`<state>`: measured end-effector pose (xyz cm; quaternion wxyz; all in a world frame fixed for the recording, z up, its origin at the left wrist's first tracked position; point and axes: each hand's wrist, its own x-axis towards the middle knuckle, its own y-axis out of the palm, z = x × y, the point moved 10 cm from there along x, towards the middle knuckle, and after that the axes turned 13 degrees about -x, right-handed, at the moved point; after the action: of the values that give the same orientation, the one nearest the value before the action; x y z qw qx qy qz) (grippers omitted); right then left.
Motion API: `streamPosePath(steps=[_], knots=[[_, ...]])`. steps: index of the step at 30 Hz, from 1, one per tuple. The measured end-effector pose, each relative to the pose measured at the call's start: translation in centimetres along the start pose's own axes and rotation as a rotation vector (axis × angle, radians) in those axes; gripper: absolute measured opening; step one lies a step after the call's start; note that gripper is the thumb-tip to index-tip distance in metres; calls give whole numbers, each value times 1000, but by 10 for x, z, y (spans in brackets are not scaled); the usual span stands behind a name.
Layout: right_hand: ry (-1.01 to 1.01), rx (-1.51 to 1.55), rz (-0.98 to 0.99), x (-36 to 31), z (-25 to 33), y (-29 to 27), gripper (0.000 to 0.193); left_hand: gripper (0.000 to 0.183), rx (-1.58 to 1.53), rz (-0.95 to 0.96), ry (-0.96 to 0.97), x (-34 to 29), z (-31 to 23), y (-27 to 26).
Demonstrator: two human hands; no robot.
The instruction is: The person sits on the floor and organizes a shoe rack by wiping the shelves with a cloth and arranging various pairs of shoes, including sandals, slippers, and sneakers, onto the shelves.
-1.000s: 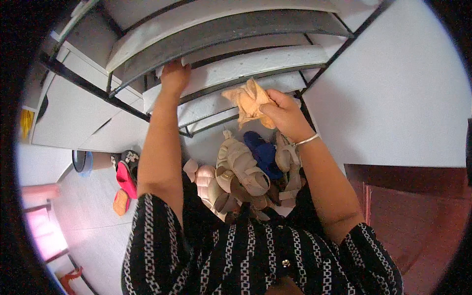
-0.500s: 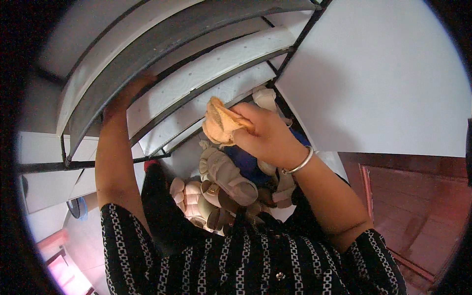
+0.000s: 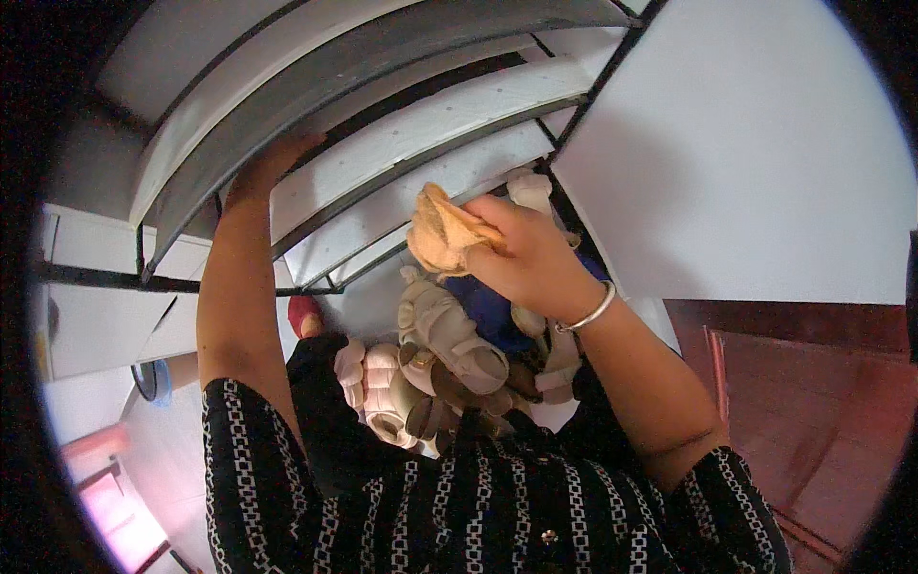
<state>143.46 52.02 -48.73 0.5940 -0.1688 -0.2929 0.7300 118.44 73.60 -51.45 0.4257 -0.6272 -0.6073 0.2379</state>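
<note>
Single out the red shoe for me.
The red shoe is left of the heap of shoes; the heaped ones look beige, pale pink, brownish or blue.

Black-framed rack (image 3: 392,176): white boards (image 3: 440,124) on tiers. Pale floor (image 3: 177,435): heaped shoes (image 3: 451,342).

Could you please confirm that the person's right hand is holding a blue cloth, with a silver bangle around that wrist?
Not quite: the head view shows that the cloth is pale orange, not blue. The right hand does hold it, with a silver bangle around that wrist.

Open between shelves (image 3: 430,129); shoe pile (image 3: 451,337) obstructs below.
</note>
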Motion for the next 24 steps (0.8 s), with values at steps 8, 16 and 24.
streamPosePath(steps=[8, 16, 24], knots=[[109, -57, 48, -7, 8, 10, 23, 65, 470, 203, 148, -5, 12, 20], [14, -31, 18, -8, 21, 10, 23, 77, -32, 17, 286, 0, 34, 24], [72, -21, -14, -8, 8, -5, 25, 73, -74, 128, 158, -18, -8, 3]])
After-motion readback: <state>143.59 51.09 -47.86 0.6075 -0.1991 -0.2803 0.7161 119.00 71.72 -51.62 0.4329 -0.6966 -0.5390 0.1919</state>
